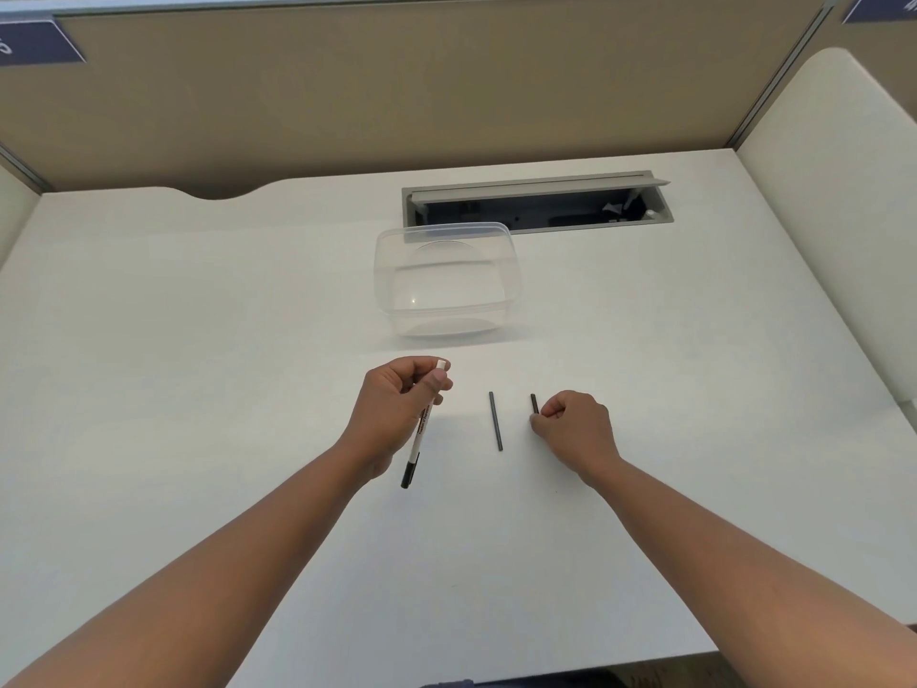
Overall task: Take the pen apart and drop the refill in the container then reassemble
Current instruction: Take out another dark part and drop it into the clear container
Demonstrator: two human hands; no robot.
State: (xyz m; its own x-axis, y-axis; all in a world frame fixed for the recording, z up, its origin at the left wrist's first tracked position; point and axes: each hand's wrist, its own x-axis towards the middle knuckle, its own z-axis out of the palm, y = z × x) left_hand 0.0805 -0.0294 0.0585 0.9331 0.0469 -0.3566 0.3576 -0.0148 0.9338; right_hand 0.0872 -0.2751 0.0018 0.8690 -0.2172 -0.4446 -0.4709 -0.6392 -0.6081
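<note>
The left hand (pixel 397 409) is pinching a white pen barrel (pixel 422 424) near its top, with fingers curled around it. The barrel hangs slanted above the white desk (pixel 198 365), and its black end points down toward the person. The right hand (pixel 570 429) is curled, and its fingertips are pinching a short black pen piece (pixel 534 403) that sits low at the desk. Between the two hands lies a thin dark refill (pixel 495 421), flat on the desk, with no hand touching it. A clear plastic container (pixel 446 310) stands farther back on the desk, past the hands, with nothing seen inside. Behind the container there is an open gray cable slot (pixel 536 201) in the desk.
</note>
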